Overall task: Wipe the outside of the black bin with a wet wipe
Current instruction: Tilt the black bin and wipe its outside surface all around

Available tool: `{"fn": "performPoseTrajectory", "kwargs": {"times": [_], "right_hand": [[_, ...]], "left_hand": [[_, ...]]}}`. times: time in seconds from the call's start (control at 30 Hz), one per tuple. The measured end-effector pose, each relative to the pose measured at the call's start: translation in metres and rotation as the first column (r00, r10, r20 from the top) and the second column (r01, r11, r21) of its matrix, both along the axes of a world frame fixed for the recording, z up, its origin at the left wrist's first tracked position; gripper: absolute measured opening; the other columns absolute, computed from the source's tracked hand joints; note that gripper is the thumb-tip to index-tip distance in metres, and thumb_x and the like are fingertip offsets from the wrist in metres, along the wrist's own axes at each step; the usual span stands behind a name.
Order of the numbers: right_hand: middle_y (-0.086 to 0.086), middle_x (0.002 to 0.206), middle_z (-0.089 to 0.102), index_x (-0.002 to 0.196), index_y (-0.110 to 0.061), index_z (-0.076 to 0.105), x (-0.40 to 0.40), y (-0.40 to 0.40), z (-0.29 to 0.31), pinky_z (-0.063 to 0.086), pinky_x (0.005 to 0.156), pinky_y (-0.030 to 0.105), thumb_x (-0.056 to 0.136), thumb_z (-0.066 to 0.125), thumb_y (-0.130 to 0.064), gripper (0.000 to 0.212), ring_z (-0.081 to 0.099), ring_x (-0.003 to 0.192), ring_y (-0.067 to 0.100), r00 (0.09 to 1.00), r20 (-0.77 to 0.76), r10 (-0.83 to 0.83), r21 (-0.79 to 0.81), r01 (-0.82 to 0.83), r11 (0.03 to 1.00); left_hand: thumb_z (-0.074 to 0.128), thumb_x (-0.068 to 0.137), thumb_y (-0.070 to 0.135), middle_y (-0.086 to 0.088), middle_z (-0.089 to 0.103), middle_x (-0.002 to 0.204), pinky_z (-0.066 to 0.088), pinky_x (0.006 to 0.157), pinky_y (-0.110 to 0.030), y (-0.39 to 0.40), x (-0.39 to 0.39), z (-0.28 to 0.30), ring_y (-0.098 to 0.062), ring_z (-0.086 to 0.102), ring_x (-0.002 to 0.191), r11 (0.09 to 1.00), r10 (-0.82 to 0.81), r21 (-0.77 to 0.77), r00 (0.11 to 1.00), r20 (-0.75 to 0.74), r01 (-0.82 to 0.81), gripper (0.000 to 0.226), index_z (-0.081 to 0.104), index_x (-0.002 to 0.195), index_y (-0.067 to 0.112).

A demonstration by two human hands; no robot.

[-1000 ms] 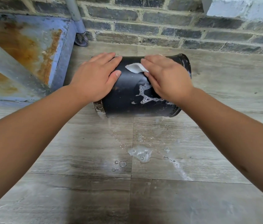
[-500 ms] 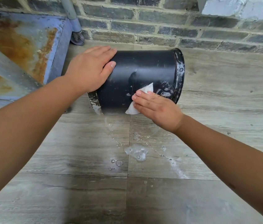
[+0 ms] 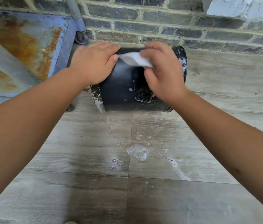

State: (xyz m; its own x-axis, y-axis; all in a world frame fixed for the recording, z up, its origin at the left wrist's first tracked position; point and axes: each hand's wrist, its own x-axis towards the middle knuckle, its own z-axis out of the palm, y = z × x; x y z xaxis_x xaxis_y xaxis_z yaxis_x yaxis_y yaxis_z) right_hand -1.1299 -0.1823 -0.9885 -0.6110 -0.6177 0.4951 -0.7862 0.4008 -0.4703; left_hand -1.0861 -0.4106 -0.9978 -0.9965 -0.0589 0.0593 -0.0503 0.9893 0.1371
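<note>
**Inspector:** One black bin [image 3: 124, 88], lying on its side on the tiled floor [image 3: 95, 159] close to the brick wall [image 3: 159, 28], open rim to the right. Left hand [image 3: 93, 62] is spread flat on the upper wall near the base end, holding nothing, simply bracing. Right hand [image 3: 163, 73] is curled, fingers pinching the wet wipe [image 3: 135, 59] against the top of the curve.

**Assistant:** Advice for the stroke?

**Inspector:** Keep the brace firm; a smooth cylinder will likely roll under pressure. Draw the wipe round the curve, then work on the white suds [image 3: 142, 98] low on the side and along the rim.

**Assistant:** Materials?

**Inspector:** Bin looks like glossy, hard plastic, wet. Wipe is thin, limp and white. Floor is matt wood-grain tile with foamy puddles [image 3: 138, 152]. Leftward, a rusted blue metal panel [image 3: 30, 41].
</note>
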Motion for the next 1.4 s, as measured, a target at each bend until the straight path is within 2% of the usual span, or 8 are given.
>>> {"fn": "performPoseTrajectory", "kwargs": {"times": [0.13, 0.37, 0.67, 0.8, 0.97, 1.1, 1.2, 1.4], "right_hand": [[0.012, 0.135, 0.058, 0.119, -0.006, 0.065, -0.007, -0.017, -0.016, 0.030, 0.109, 0.052, 0.087, 0.050, 0.000, 0.036, 0.041, 0.134, 0.039, 0.999, -0.029, 0.033, 0.325, -0.021, 0.946], [0.015, 0.118, 0.068, 0.102, 0.000, 0.071, 0.012, 0.001, -0.057, 0.046, 0.096, 0.053, 0.085, 0.057, 0.011, 0.025, 0.059, 0.118, 0.038, 0.897, -0.285, 0.338, 0.331, -0.239, 0.913], [0.012, 0.096, 0.072, 0.095, -0.001, 0.072, 0.043, 0.036, -0.075, 0.055, 0.085, 0.044, 0.071, 0.064, 0.016, 0.030, 0.067, 0.093, 0.033, 0.876, 0.041, 0.480, 0.447, -0.446, 0.776], [0.015, 0.092, 0.069, 0.095, 0.002, 0.070, 0.045, 0.047, -0.052, 0.053, 0.080, 0.039, 0.081, 0.051, 0.010, 0.025, 0.063, 0.085, 0.033, 0.937, 0.086, 0.338, 0.254, -0.348, 0.902], [0.004, 0.091, 0.064, 0.093, -0.007, 0.067, 0.024, 0.061, -0.021, 0.046, 0.075, 0.027, 0.085, 0.053, 0.002, 0.019, 0.059, 0.084, 0.021, 0.969, 0.240, -0.058, -0.116, 0.088, 0.989], [0.011, 0.097, 0.060, 0.090, -0.037, 0.055, 0.005, 0.071, -0.014, 0.047, 0.078, 0.034, 0.084, 0.063, -0.027, 0.014, 0.057, 0.088, 0.022, 0.813, 0.545, -0.204, -0.200, 0.363, 0.910], [0.019, 0.102, 0.059, 0.085, -0.033, 0.058, -0.004, 0.077, -0.013, 0.050, 0.088, 0.044, 0.081, 0.066, -0.034, 0.009, 0.060, 0.095, 0.031, 0.717, 0.647, -0.258, -0.182, 0.474, 0.861], [0.007, 0.082, 0.056, 0.087, -0.018, 0.055, -0.018, 0.089, -0.017, 0.048, 0.067, 0.035, 0.082, 0.059, 0.001, 0.020, 0.057, 0.072, 0.021, 0.509, 0.856, -0.091, -0.254, 0.566, 0.784]], "left_hand": [[0.025, 0.100, 0.040, 0.002, 0.037, 0.154, 0.026, 0.112, -0.051, 0.001, -0.008, -0.002, -0.023, 0.027, 0.144, 0.998, 0.036, 0.050, 0.999, 0.029, -0.037, 0.048, 0.037, 0.145, 0.028], [0.028, 0.100, 0.036, -0.001, 0.045, 0.149, 0.029, 0.109, -0.040, -0.005, -0.018, -0.005, -0.025, 0.036, 0.138, 0.995, -0.005, 0.097, 1.000, -0.023, 0.007, 0.048, 0.043, 0.143, 0.022], [0.024, 0.097, 0.046, 0.003, 0.042, 0.151, 0.033, 0.109, -0.046, -0.010, -0.036, -0.003, -0.026, 0.034, 0.139, 0.984, 0.061, 0.162, 0.993, 0.100, -0.077, 0.050, 0.041, 0.143, 0.035], [0.024, 0.097, 0.050, 0.003, 0.042, 0.151, 0.031, 0.110, -0.045, -0.010, -0.041, -0.003, -0.025, 0.034, 0.140, 0.983, 0.019, 0.181, 0.992, 0.124, -0.041, 0.052, 0.042, 0.142, 0.035], [0.023, 0.095, 0.056, -0.005, 0.052, 0.143, 0.035, 0.101, -0.043, 0.000, -0.048, -0.007, -0.032, 0.043, 0.131, 0.982, -0.009, 0.185, 0.980, 0.197, -0.029, 0.051, 0.050, 0.135, 0.038], [0.029, 0.099, 0.051, -0.010, 0.057, 0.136, 0.033, 0.089, -0.034, 0.014, -0.044, -0.020, -0.032, 0.049, 0.122, 0.957, -0.044, 0.285, 0.946, 0.321, -0.052, 0.048, 0.061, 0.124, 0.026], [0.030, 0.101, 0.048, -0.013, 0.053, 0.139, 0.031, 0.093, -0.032, 0.023, -0.031, -0.037, -0.031, 0.047, 0.125, 0.933, -0.062, 0.342, 0.883, 0.465, -0.115, 0.050, 0.061, 0.127, 0.018], [0.034, 0.099, 0.053, -0.012, 0.059, 0.132, 0.034, 0.094, -0.034, 0.023, -0.002, -0.074, -0.031, 0.053, 0.117, 0.896, -0.011, 0.350, 0.773, 0.635, -0.275, 0.052, 0.066, 0.119, 0.018]]}}
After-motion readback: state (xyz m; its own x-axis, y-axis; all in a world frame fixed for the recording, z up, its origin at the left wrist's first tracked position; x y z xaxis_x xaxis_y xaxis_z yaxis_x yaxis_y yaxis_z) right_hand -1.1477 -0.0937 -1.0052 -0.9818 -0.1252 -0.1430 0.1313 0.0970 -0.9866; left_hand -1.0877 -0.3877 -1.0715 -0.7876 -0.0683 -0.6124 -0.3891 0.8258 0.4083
